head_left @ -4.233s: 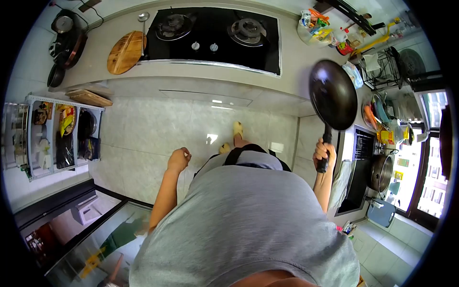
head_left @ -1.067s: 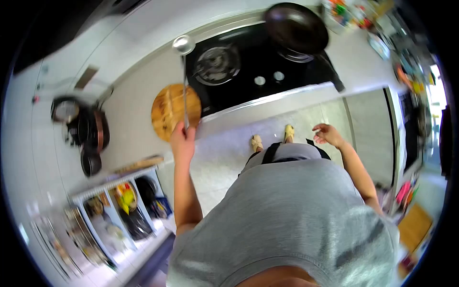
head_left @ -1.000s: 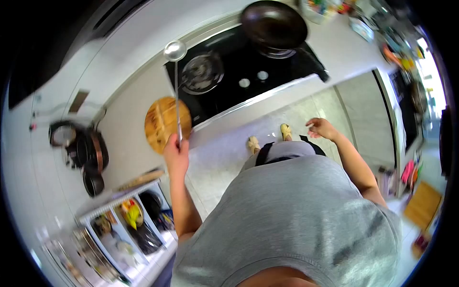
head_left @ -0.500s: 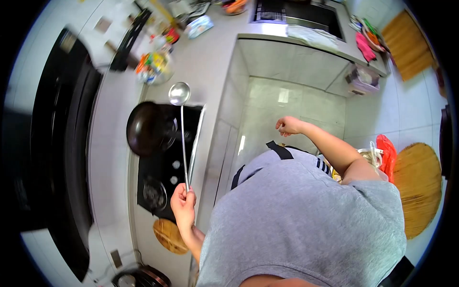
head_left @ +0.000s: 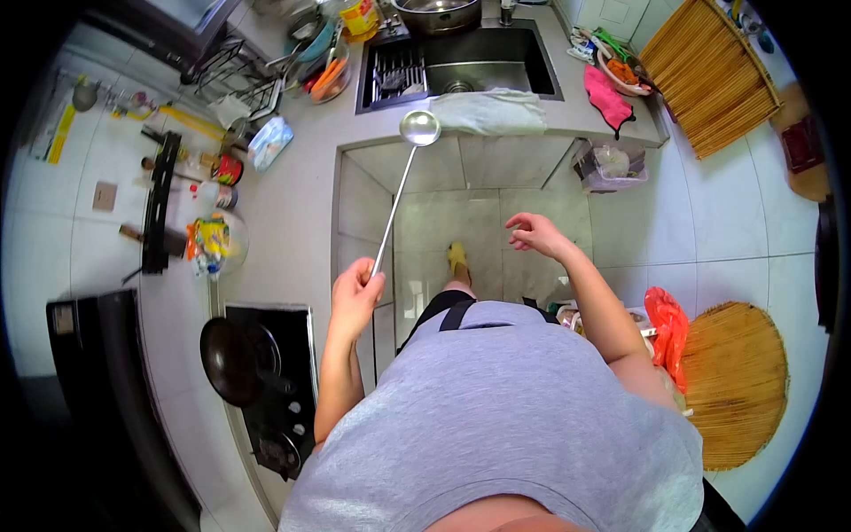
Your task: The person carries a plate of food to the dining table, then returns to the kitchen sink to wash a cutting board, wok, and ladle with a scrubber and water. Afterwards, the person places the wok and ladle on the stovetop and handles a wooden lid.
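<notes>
A long-handled metal ladle is gripped near its handle end by my left hand. Its round bowl points away from me, close to the counter edge and a pale cloth. My right hand hangs over the floor with its fingers apart and slightly curled, holding nothing. The dark wok rests on the black stove at the left, out of reach of both hands.
Ahead lies the sink, with a large metal pot behind it. A dish rack and a bowl of carrots stand left of it. A pink cloth hangs at the right; a round woven mat leans at the lower right.
The wok went from my right hand onto the stove. My left hand took hold of the ladle. The view has turned right, from the stove to the sink, and the ladle moved along.
</notes>
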